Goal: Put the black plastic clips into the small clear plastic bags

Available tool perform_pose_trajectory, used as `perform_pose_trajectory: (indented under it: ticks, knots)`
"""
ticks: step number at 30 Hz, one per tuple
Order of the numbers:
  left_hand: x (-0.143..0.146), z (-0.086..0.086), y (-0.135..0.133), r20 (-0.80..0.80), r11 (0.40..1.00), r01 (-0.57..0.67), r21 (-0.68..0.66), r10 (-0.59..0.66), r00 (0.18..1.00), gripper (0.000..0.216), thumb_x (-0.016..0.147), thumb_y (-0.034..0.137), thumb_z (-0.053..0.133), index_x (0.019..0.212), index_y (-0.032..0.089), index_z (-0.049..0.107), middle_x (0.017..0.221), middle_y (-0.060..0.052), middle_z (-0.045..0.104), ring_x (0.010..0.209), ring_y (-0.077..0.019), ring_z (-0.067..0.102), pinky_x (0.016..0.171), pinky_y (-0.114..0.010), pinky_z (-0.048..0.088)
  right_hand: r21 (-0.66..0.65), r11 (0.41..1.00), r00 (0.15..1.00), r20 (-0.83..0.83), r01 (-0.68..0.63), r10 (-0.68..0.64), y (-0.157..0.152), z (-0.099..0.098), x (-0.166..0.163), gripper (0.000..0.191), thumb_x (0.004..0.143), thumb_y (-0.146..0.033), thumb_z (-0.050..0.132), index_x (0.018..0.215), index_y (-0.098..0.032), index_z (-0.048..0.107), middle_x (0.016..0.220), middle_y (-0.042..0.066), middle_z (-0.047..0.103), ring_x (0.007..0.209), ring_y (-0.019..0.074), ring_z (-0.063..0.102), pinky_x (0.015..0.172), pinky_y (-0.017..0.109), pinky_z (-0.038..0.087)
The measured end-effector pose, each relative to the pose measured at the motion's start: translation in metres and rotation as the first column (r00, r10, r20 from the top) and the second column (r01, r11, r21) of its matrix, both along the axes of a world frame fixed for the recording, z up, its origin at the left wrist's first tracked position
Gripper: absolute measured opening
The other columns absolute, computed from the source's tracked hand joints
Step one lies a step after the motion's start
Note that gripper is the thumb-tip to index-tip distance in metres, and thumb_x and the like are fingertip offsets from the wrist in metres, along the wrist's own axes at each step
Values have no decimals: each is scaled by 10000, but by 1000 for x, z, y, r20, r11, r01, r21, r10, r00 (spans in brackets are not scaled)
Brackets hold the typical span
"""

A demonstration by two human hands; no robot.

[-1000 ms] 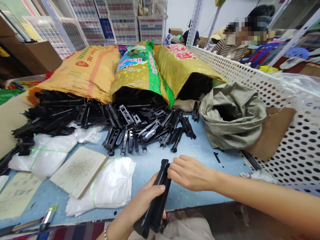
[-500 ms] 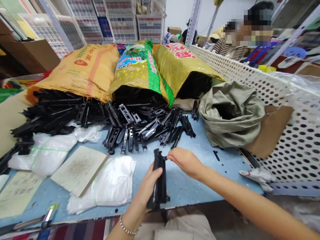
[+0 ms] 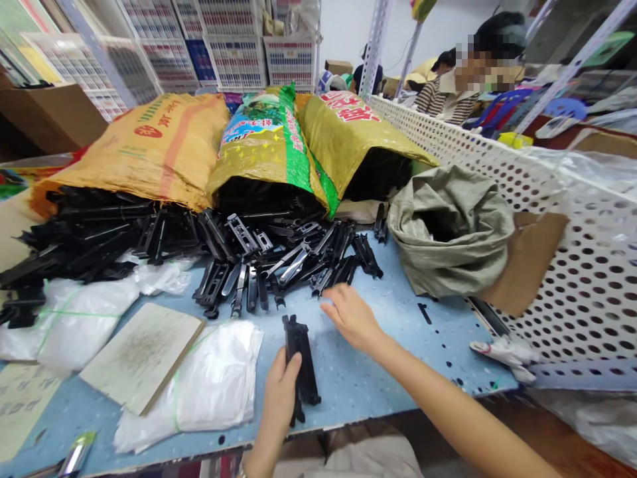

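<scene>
My left hand (image 3: 283, 385) is closed round a long black plastic part (image 3: 304, 365), held upright near the table's front edge. It may be more than one piece pressed together. My right hand (image 3: 352, 317) hovers to the right of that part with its fingers loosely apart, and I see nothing in them. Its fingertips are close to the near edge of a heap of black parts (image 3: 293, 255), some with shiny metal arms. More long black parts (image 3: 94, 232) spill from the sack mouths at the left.
An orange sack (image 3: 144, 149), a green-gold sack (image 3: 259, 153) and a gold sack (image 3: 353, 133) lie behind the heap. A grey-green bag (image 3: 450, 232) stands at right, by a perforated white panel (image 3: 597, 265). A square board (image 3: 144, 352) and white plastic bundles (image 3: 213, 385) lie at left. Co-workers (image 3: 448, 86) sit beyond.
My right hand has come away from the black part, its fingers now spread towards the heap. The left hand and its part appear lower and further left; the whole view has shifted slightly.
</scene>
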State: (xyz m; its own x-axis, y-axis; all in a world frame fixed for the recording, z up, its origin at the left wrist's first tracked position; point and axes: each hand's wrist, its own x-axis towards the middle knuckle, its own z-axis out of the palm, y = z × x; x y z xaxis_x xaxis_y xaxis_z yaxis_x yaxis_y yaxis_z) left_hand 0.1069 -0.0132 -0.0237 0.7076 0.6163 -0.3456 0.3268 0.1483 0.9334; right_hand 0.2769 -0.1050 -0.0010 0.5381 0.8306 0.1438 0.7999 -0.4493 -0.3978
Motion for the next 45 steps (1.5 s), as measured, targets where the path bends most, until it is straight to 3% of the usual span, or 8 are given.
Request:
perform_pose_trajectory:
  ticks: [8,12,16,24,31,35,39,45]
  knots:
    - [-9,-11,-6,8,848,-48,528,51,999,527,866,323,472,1367,168,422,1414,-151,390,1338,-302,318,1119,-520,244,391,854,924,-304,344,-233,10,-25,44,120,817,-259,533,836,-187,627,1370,118,416,1338,318,317,1065,498,317]
    - [6,14,-11,244,997,-65,50,51,968,549,836,421,566,1336,226,455,1393,-121,434,1241,-270,472,1077,-444,355,521,652,745,-659,551,-103,-25,-12,-2,132,834,-328,487,871,-210,533,1297,105,475,1123,276,547,881,437,477]
    - [32,42,-25,440,848,196,-493,48,897,596,807,475,613,1322,216,458,1382,-119,491,1267,-275,473,1080,-420,357,409,693,263,-913,594,313,-50,10,-53,174,880,-410,469,889,-237,455,995,48,604,801,206,618,656,332,498]
    - [22,61,-25,167,982,180,50,-186,968,455,867,418,548,1263,206,475,1212,-87,598,1170,-266,536,1033,-410,375,402,914,991,-86,-61,104,-55,41,-30,209,957,-377,441,992,-184,512,854,59,587,773,196,531,706,329,416]
    - [0,68,-26,-1,896,225,383,-243,970,564,899,299,438,1429,197,272,1448,-135,374,1359,-286,336,1114,-481,280,271,875,892,335,-400,303,-39,37,-20,276,980,-355,387,871,-164,554,755,68,563,673,190,462,618,324,360]
    - [-4,68,-28,-59,809,236,539,-243,968,610,894,250,409,1462,177,198,1457,-161,338,1358,-295,329,1091,-512,305,439,885,912,-280,-157,301,-31,30,-34,389,986,-444,316,798,-179,529,677,30,512,617,155,452,579,287,366]
    - [-1,64,-15,-26,845,226,484,-244,969,572,875,250,432,1424,184,285,1370,-146,432,1273,-281,427,1053,-480,354,232,970,464,-869,77,171,-29,33,-45,495,974,-547,222,796,-179,502,559,-29,439,464,109,377,454,237,305]
    - [10,64,9,81,973,4,230,-23,996,489,864,305,448,1330,166,398,1345,-109,479,1284,-251,408,1118,-422,262,70,920,910,-133,-387,393,-44,27,-73,392,959,-502,370,896,-169,567,805,69,587,735,196,503,663,323,373]
